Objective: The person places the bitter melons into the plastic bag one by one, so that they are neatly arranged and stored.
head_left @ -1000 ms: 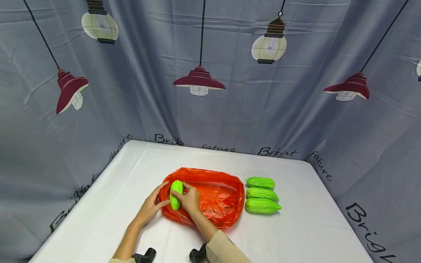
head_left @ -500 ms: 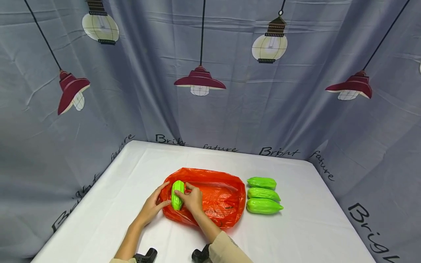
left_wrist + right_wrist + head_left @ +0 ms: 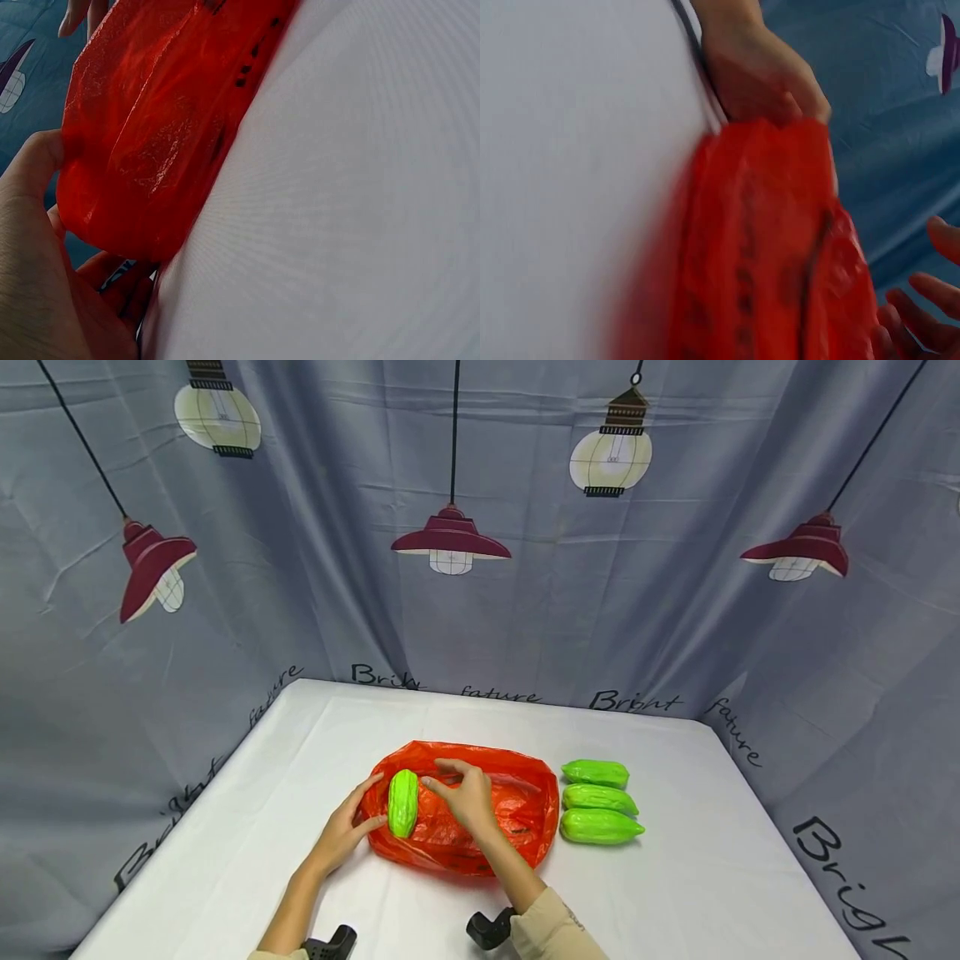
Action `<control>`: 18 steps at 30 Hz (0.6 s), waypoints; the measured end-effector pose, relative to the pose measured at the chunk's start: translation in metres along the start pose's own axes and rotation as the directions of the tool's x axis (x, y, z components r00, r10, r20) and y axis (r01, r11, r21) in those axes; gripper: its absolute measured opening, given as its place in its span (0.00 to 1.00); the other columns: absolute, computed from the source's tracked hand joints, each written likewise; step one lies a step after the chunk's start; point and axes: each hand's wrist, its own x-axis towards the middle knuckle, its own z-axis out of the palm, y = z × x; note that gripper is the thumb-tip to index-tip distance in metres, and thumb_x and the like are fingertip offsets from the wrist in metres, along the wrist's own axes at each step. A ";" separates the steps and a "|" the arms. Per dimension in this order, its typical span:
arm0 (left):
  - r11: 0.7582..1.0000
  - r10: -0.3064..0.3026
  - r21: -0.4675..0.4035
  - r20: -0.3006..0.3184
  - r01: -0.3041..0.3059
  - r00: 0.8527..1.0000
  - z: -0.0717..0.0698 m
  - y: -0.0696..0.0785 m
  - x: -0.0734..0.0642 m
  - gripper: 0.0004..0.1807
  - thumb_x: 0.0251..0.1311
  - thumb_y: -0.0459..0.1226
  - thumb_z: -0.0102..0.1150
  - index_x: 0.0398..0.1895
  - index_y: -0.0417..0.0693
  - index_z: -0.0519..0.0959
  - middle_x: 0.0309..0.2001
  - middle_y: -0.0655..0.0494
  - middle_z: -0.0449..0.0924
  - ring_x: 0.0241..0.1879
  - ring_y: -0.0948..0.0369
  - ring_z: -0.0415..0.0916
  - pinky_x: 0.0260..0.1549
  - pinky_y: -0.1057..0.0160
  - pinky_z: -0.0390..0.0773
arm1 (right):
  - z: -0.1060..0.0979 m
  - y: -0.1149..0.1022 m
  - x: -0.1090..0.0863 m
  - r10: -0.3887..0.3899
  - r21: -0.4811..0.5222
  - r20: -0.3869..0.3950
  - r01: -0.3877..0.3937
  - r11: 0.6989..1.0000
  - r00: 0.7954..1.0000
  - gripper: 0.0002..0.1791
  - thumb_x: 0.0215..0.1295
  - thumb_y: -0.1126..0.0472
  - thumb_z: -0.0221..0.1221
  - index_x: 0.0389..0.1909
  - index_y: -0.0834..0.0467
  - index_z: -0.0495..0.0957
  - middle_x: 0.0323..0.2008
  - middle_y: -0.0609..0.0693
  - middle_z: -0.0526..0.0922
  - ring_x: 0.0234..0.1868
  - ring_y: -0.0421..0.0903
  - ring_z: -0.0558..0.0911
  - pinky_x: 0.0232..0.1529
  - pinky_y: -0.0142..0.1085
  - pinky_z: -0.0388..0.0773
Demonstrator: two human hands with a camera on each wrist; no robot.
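Over red bag (image 3: pixel 438 857), right hand (image 3: pixel 468 793) loose

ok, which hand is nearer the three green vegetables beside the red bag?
Right. The right hand is over the red bag, left of the three green vegetables; the left hand is at the bag's left end, farther from them.

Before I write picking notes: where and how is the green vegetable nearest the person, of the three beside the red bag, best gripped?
Probably its thick middle, from above and the near side: the nearest green vegetable lies left to right, its right end tapering to a point, while the middle green vegetable crowds its far side.
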 end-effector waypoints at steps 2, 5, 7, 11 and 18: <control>1.000 -0.001 -0.017 -0.002 0.001 1.000 -0.002 0.011 0.000 0.35 0.57 0.37 0.59 0.68 0.47 0.59 0.65 0.40 0.59 0.63 0.40 0.54 0.56 0.35 0.54 | -0.015 -0.001 0.001 -0.020 -0.014 0.046 0.021 1.000 0.999 0.22 0.52 0.53 0.66 0.46 0.61 0.80 0.41 0.56 0.82 0.38 0.50 0.80 0.34 0.34 0.77; 1.000 0.005 -0.023 -0.006 -0.005 1.000 -0.005 0.025 -0.001 0.34 0.56 0.34 0.59 0.67 0.42 0.60 0.64 0.37 0.59 0.63 0.39 0.55 0.56 0.35 0.54 | -0.041 -0.002 0.003 -0.061 -0.018 0.154 0.065 0.998 0.986 0.21 0.53 0.50 0.65 0.46 0.56 0.81 0.41 0.52 0.83 0.39 0.46 0.80 0.36 0.34 0.77; 1.000 -0.004 -0.029 -0.006 0.004 1.000 -0.006 0.027 -0.001 0.34 0.56 0.34 0.59 0.67 0.43 0.60 0.65 0.38 0.59 0.63 0.40 0.55 0.57 0.37 0.54 | -0.059 -0.005 0.003 -0.104 -0.014 0.227 0.110 0.994 0.968 0.20 0.54 0.50 0.65 0.47 0.53 0.80 0.43 0.49 0.82 0.40 0.44 0.79 0.38 0.34 0.77; 0.999 -0.010 -0.040 0.006 0.010 1.000 -0.004 0.026 -0.002 0.34 0.56 0.34 0.59 0.67 0.43 0.60 0.65 0.38 0.59 0.63 0.40 0.54 0.58 0.37 0.54 | -0.099 -0.025 -0.004 -0.178 -0.014 0.322 0.193 0.981 0.930 0.19 0.56 0.57 0.64 0.49 0.54 0.78 0.46 0.51 0.81 0.44 0.46 0.79 0.46 0.41 0.75; 0.999 -0.026 -0.047 -0.015 0.025 1.000 -0.003 0.024 -0.002 0.34 0.55 0.34 0.60 0.67 0.44 0.61 0.65 0.40 0.60 0.63 0.41 0.55 0.58 0.37 0.54 | -0.163 -0.043 -0.010 -0.262 -0.127 0.293 0.309 0.943 0.920 0.21 0.54 0.65 0.65 0.51 0.61 0.77 0.48 0.56 0.80 0.49 0.53 0.77 0.51 0.50 0.71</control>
